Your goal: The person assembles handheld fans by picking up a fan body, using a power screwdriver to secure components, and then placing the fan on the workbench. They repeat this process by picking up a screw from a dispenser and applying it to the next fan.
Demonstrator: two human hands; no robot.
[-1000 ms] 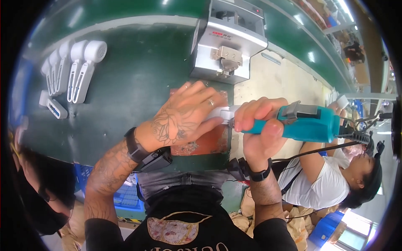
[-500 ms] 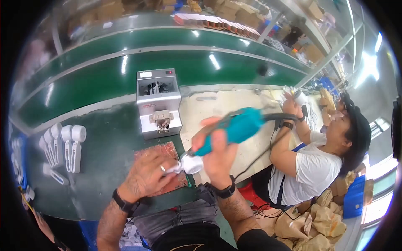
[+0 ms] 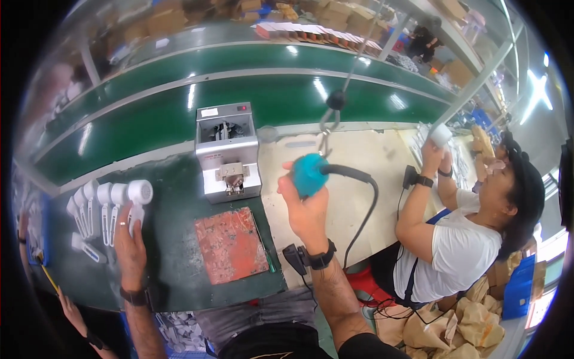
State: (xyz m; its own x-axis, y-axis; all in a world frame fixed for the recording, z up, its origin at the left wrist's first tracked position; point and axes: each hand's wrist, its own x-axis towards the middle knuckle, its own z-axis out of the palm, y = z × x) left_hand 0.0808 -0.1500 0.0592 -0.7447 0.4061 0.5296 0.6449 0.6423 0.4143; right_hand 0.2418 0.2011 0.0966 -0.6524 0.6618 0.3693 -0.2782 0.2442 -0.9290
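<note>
At the left of the green table, my left hand (image 3: 129, 248) has its fingers and thumb about the handle of a white round-headed handheld piece (image 3: 140, 192). It lies at the right end of a row of similar white pieces (image 3: 103, 192). One white handle part (image 3: 88, 248) lies flat in front of the row. My right hand (image 3: 308, 212) is wrapped round a teal electric screwdriver (image 3: 309, 175), held upright over the pale board; its tip is hidden by the hand. A metal hook (image 3: 326, 128) on a hanging line meets the tool's top, where a black cable comes out.
A grey screw-feeder machine (image 3: 228, 152) stands ahead. In front of it lies a worn red mat (image 3: 232, 245), with a thin green-handled tool (image 3: 271, 263) at its edge. A co-worker (image 3: 457, 233) sits at the right; another person's arm (image 3: 72, 314) shows at lower left.
My left hand has carried the white piece from over the red mat to the row at left. My right hand has lifted the screwdriver off the piece and turned it upright.
</note>
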